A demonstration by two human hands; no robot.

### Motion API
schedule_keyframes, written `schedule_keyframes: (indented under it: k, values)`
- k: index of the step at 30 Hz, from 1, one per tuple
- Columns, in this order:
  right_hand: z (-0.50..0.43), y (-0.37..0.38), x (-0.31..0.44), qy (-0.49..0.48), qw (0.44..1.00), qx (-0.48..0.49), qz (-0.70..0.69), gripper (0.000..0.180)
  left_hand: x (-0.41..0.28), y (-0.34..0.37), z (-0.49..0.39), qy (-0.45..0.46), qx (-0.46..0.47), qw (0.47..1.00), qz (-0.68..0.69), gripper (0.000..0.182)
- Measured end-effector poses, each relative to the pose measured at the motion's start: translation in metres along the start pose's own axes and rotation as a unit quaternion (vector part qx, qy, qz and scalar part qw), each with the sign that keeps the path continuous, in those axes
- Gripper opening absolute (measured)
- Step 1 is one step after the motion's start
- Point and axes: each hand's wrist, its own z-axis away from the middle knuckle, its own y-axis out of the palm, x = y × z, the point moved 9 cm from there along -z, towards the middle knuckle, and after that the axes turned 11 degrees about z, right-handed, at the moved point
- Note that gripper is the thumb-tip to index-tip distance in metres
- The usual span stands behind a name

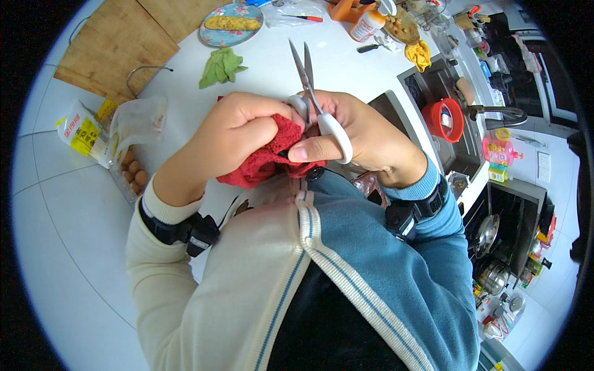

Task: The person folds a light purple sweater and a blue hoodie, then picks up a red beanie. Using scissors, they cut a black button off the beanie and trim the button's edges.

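My left hand grips a bunched red cloth in front of my chest. A fold of the cloth rises between its fingers, close to one finger loop of a pair of scissors. My right hand holds these scissors by their white handles. Their metal blades point away from me and stand slightly apart. The right thumb lies over the cloth's edge beside the other loop. Part of the cloth and the right fingers are hidden behind the hands and handles.
Beyond my hands on the white countertop lie a green cloth, a floral plate with corn, and a spray bottle. Eggs sit at left. The sink at right holds a red basin; a stove is nearer me.
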Motion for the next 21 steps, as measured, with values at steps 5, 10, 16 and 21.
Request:
schedule_keyframes:
  k: [5, 10, 16, 21]
  values:
    - [0.000, -0.026, -0.005, 0.030, 0.994, -0.105, -0.005, 0.019, -0.008, -0.007, 0.006, 0.005, -0.036, 0.995, -0.092, 0.025]
    - [-0.003, -0.024, 0.000, 0.023, 0.996, -0.090, 0.009, 0.020, -0.037, 0.007, 0.013, 0.144, -0.025, 0.941, -0.305, 0.025]
    - [-0.002, -0.019, 0.003, 0.041, 0.997, -0.058, -0.005, 0.019, -0.033, 0.007, 0.014, 0.131, -0.016, 0.951, -0.281, 0.022]
    - [-0.005, -0.010, 0.002, 0.005, 0.999, -0.024, 0.026, 0.017, -0.019, -0.002, 0.014, 0.077, 0.009, 0.980, -0.182, 0.016]
